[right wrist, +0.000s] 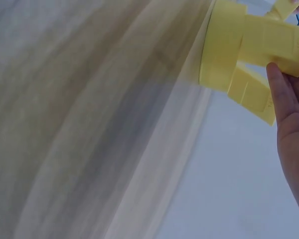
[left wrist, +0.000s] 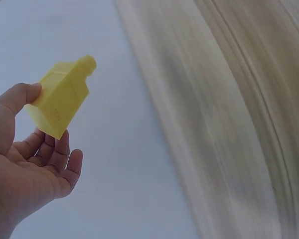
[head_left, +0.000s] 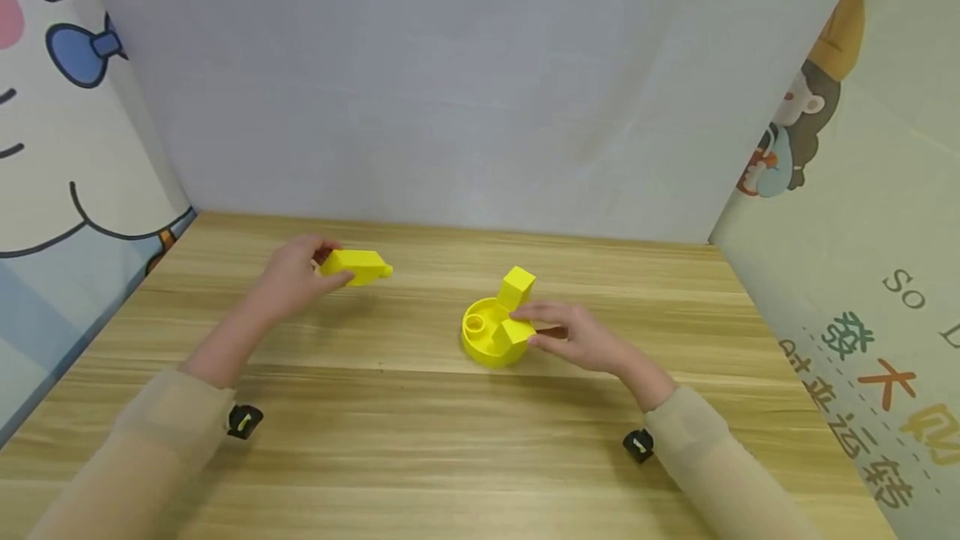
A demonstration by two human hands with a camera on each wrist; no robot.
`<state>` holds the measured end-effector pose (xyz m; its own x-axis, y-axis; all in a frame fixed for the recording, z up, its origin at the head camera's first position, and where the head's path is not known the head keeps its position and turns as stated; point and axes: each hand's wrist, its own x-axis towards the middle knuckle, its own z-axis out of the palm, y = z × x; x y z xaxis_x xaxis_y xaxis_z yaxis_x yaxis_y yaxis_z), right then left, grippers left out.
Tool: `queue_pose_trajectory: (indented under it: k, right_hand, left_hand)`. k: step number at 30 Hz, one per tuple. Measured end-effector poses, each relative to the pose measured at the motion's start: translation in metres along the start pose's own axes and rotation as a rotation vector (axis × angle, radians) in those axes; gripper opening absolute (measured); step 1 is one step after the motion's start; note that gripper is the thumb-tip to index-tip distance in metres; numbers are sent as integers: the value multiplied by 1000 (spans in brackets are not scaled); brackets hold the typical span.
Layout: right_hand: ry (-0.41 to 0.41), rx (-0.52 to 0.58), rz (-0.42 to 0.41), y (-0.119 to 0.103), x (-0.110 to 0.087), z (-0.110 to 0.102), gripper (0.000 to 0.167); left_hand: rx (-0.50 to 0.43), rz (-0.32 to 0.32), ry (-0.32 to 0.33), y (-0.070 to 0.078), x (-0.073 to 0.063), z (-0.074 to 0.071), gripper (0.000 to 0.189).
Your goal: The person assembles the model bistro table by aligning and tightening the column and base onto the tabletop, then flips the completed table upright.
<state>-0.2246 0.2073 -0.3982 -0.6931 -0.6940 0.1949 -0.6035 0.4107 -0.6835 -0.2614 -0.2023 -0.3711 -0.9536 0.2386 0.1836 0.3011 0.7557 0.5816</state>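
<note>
left hand (head_left: 296,277) pinches knobbed block (head_left: 358,265) toward far edge of surface (head_left: 420,457); right hand (head_left: 581,338) pinches second block (head_left: 516,331) in round base (head_left: 483,356). likely light, stiff; grip flat sides.

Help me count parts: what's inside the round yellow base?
The base shows a small ring; two yellow blocks, one held by the right hand, extend above it and hide what's beneath.

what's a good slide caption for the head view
Left hand holds a nubbed yellow block; right hand grips a second block at a round yellow base.
</note>
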Motion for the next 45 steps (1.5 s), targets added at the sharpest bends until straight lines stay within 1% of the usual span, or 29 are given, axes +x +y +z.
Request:
queue_pose_trajectory:
  k: [7,10,14,18,20,24,27,31,35,39,45]
  right_hand:
    - [-7,15,-15,4,4,-3,37]
    - [-7,13,-22,5,5,-3,38]
    - [-8,5,-25,7,7,-3,39]
    - [-12,21,-16,7,7,-4,39]
    - [-13,36,-6,7,7,-3,39]
    - [-1,64,28,6,6,-2,40]
    - [25,63,54,5,5,0,42]
    - [68,43,80,7,6,4,44]
    - [84,32,85,9,7,6,42]
    - [78,33,71,10,7,6,41]
    - [73,46,75,10,7,4,40]
  left_hand:
    - [-50,60,32,30,-5,12,44]
    - [-73,103,53,42,-7,17,41]
    - [-104,178,77,58,-8,27,38]
    - [-125,241,73,69,-7,38,38]
    - [-135,260,64,74,-5,43,38]
    - [-161,287,48,80,-2,55,38]
    - [-185,295,30,82,1,63,39]
    - [-198,298,0,81,7,74,40]
    - [-174,301,-19,78,11,85,41]
    - [-145,298,-32,77,13,91,42]
    - [-129,292,-62,80,15,94,45]
